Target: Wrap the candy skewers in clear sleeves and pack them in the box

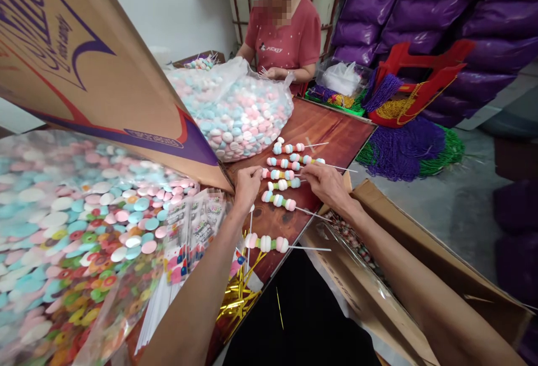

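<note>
A candy skewer [278, 174] of pink, white, red and yellow pieces lies between my hands, low over the table. My left hand [247, 188] is closed, its fingertips pinched at the skewer's left end. At the other end, my right hand [327, 184] is closed around the stick, and its fingers partly hide it. Several finished-looking skewers lie around it: a blue and red one [283, 163] just behind, a white and yellow one [284, 184] just in front, then a blue and pink one [278, 200]. Closest to me is a pink, white and green skewer [267, 242].
A big bag of pastel candies [247, 114] stands behind the skewers. At left are loose candies [84, 231], printed wrappers [202, 214], white sticks [157, 310] and gold ties [239, 299]. A cardboard flap [126, 74] rises there. An open carton [403, 276] sits at right. A co-worker [281, 35] sits opposite.
</note>
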Demonstrator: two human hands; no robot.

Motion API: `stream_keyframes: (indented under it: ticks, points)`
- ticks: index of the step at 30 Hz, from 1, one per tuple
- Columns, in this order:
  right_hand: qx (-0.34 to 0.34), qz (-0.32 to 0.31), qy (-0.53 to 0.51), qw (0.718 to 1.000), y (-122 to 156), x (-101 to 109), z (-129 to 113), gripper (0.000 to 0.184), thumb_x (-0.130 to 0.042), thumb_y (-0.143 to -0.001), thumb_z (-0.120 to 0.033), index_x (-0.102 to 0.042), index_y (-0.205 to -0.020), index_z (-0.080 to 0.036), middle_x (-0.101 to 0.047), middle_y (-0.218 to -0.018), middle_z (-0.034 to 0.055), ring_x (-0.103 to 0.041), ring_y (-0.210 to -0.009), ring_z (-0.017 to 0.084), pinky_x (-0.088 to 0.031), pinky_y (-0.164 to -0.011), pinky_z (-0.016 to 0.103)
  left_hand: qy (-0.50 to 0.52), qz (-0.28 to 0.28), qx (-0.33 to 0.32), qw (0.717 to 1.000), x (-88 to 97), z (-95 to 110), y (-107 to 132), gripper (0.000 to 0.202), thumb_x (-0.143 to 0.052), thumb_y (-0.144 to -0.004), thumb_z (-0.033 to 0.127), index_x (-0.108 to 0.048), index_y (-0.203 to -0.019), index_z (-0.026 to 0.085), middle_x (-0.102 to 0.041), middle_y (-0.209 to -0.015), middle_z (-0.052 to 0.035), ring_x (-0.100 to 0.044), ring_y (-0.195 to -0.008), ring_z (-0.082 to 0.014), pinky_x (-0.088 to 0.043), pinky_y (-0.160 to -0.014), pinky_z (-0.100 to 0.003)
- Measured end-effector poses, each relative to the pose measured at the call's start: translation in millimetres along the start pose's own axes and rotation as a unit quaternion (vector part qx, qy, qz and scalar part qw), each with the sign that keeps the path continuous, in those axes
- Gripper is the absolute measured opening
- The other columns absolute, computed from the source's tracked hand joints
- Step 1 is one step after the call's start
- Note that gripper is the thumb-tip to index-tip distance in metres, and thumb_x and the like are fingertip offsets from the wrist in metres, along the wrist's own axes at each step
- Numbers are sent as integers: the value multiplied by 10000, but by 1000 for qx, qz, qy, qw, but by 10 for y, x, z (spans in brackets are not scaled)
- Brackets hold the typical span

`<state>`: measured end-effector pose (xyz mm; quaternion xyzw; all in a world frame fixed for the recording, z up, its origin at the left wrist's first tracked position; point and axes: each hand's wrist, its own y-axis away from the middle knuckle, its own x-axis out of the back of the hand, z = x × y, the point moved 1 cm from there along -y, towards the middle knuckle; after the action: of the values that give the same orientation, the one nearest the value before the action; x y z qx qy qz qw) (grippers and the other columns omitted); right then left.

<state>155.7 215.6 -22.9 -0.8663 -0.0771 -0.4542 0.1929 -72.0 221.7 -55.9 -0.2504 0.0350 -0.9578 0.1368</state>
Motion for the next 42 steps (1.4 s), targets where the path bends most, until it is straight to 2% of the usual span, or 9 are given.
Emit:
stream_keyframes:
  ticks: [4,8,16,20,24,31,38,42]
  points:
    - [-7,4,-24,1000,48,-106,5,225,-469,-924,-231,-685,-862,-216,-685,-935,46,-599,-834,200,-377,-692,292,-38,-9,-13,999,24,39,14,294,-519,-857,309,-758,-840,138,-692,-743,-12,-627,-764,-191,-458,-753,-281]
    - [-2,9,-6,1000,81,-163,-28,250,-453,-947,-262,-684,-863,-216,-682,-947,50,-599,-834,206,-351,-656,293,-75,-12,-25,997,45,101,42,304,-509,-878,297,-756,-794,141,-664,-705,-18,-610,-770,-192,-439,-789,-292]
    - [4,39,-10,999,142,-208,-82,269,-431,-955,-248,-674,-846,-208,-670,-899,51,-588,-799,191,-339,-639,285,-169,34,-46,984,-9,264,187,261,-555,-883,290,-775,-870,151,-670,-815,-73,-581,-801,-198,-407,-790,-295]
    - [6,41,-45,998,128,-249,-81,257,-443,-946,-238,-665,-823,-202,-669,-885,48,-591,-796,185,-364,-664,282,-191,-1,-48,980,22,273,153,282,-521,-899,271,-750,-766,176,-648,-733,-40,-568,-771,-188,-383,-749,-288]
    - [-7,37,-46,998,104,-282,-101,251,-450,-943,-237,-656,-802,-210,-654,-858,37,-591,-795,185,-365,-667,281,-195,-5,-52,979,53,268,138,297,-509,-898,272,-730,-725,176,-632,-718,-28,-557,-744,-179,-366,-716,-284]
    - [-10,24,-31,999,105,-293,-150,269,-427,-955,-226,-628,-777,-214,-631,-844,26,-567,-757,171,-325,-623,275,-219,39,-33,974,-29,328,207,314,-496,-898,291,-762,-789,165,-708,-761,-100,-556,-766,-217,-383,-744,-314]
    - [-11,30,-27,999,109,-300,-157,287,-411,-979,-257,-649,-822,-221,-658,-887,35,-588,-795,182,-331,-627,278,-204,8,7,979,-66,411,192,300,-486,-879,250,-714,-708,158,-686,-737,-102,-589,-758,-208,-383,-695,-295]
    - [-27,43,-44,998,112,-270,-131,252,-442,-970,-268,-668,-868,-224,-684,-940,37,-608,-848,192,-359,-659,283,-171,-34,29,984,6,399,128,271,-490,-884,263,-711,-765,161,-667,-692,-51,-638,-732,-190,-410,-648,-257]
